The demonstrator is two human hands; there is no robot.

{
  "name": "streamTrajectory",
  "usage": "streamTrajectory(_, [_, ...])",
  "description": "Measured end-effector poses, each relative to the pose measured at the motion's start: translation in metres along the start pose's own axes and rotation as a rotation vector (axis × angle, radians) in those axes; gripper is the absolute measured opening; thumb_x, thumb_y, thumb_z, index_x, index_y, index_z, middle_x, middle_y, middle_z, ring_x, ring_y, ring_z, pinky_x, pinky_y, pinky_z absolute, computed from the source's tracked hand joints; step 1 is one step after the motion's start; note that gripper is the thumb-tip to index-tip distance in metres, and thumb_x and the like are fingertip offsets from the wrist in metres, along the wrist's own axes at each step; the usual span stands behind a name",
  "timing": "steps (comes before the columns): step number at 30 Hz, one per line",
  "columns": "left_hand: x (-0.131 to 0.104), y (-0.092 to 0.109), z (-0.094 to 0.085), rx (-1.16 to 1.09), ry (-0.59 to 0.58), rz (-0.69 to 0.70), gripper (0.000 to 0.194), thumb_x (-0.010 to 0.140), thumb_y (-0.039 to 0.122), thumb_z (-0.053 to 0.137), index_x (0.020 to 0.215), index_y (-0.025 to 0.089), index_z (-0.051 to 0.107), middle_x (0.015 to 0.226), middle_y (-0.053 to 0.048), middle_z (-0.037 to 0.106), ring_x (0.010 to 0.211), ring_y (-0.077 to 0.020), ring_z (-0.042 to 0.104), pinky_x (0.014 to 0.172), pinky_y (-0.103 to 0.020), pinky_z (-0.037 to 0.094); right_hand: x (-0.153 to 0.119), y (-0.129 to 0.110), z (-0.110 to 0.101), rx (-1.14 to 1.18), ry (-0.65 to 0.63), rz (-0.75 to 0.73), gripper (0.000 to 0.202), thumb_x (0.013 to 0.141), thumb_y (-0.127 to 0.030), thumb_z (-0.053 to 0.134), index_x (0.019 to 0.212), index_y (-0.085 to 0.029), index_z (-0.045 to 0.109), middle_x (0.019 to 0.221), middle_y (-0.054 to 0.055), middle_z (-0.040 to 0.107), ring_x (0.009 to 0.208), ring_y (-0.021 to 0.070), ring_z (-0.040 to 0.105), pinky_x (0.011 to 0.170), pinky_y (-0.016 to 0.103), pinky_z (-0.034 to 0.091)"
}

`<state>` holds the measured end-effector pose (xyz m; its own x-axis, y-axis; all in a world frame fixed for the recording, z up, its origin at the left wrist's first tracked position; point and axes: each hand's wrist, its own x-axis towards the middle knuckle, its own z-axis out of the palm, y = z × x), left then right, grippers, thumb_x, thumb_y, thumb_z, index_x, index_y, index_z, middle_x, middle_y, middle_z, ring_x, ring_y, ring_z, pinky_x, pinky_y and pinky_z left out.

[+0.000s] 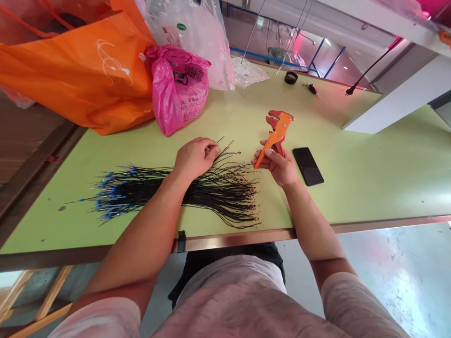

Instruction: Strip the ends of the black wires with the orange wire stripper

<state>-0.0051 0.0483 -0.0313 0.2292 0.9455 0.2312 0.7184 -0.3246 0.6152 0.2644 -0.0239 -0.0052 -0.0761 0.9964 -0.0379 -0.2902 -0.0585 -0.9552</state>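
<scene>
My left hand (197, 157) is closed, its thumb and fingers pinching a few black wires at the upper edge of a large bundle. The bundle of black wires (218, 190) lies across the table, with blue ends at the left and thin, bare-looking tips at the right. In my right hand (280, 164) is an orange and red wire stripper (278, 129), gripped by its handles, its head pointing up and away from me. The tool is held just right of the wire tips, apart from them.
A black phone (307, 166) lies right of my right hand. Orange (81, 70), pink (181, 89) and clear plastic bags (200, 37) stand at the back left. Black tape (291, 78), keys (311, 88) and a plug (350, 90) are farther back, near a white post (398, 89).
</scene>
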Motion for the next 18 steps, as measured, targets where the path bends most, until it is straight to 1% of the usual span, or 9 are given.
streamTrajectory(2, [0.000, -0.001, 0.005, 0.058, -0.074, -0.006, 0.025, 0.091, 0.045, 0.066, 0.096, 0.024, 0.079, 0.095, -0.008, 0.075, 0.080, -0.0247, 0.065, 0.074, -0.034, 0.046, 0.000, 0.001, 0.001, -0.014, 0.003, 0.007, 0.057, 0.081, -0.050, 0.083, 0.123, -0.021, 0.059, 0.096, 0.005, 0.076, 0.084, 0.0233, 0.079, 0.081, 0.041, 0.064])
streamTrajectory(4, [-0.002, 0.001, 0.009, 0.110, -0.107, -0.012, 0.027, 0.092, 0.047, 0.064, 0.095, 0.025, 0.079, 0.096, -0.009, 0.075, 0.081, -0.0261, 0.066, 0.073, -0.035, 0.045, 0.000, 0.002, 0.001, -0.025, -0.009, 0.003, 0.057, 0.082, -0.050, 0.082, 0.124, -0.020, 0.059, 0.098, 0.005, 0.076, 0.085, 0.0235, 0.079, 0.082, 0.041, 0.064])
streamTrajectory(8, [-0.003, 0.002, 0.012, 0.171, -0.122, -0.028, 0.027, 0.090, 0.045, 0.063, 0.096, 0.024, 0.079, 0.097, -0.009, 0.074, 0.082, -0.0275, 0.067, 0.073, -0.036, 0.045, 0.000, 0.005, 0.001, -0.045, -0.033, -0.014, 0.055, 0.084, -0.049, 0.081, 0.125, -0.020, 0.059, 0.098, 0.006, 0.076, 0.085, 0.0234, 0.079, 0.081, 0.041, 0.064])
streamTrajectory(13, [-0.003, -0.001, 0.013, 0.191, -0.150, -0.026, 0.020, 0.088, 0.037, 0.063, 0.094, 0.024, 0.077, 0.099, -0.009, 0.076, 0.084, -0.0281, 0.067, 0.071, -0.036, 0.044, -0.001, 0.005, 0.004, -0.050, -0.017, -0.009, 0.056, 0.082, -0.049, 0.083, 0.124, -0.020, 0.060, 0.095, 0.005, 0.075, 0.084, 0.0231, 0.078, 0.081, 0.041, 0.064])
streamTrajectory(18, [-0.001, 0.001, 0.012, 0.096, -0.125, -0.050, 0.013, 0.082, 0.034, 0.067, 0.087, 0.023, 0.073, 0.089, -0.007, 0.075, 0.074, -0.0244, 0.063, 0.069, -0.035, 0.044, -0.001, 0.004, 0.006, -0.038, -0.006, -0.006, 0.058, 0.079, -0.049, 0.086, 0.122, -0.019, 0.061, 0.094, 0.005, 0.076, 0.082, 0.0234, 0.078, 0.080, 0.041, 0.065])
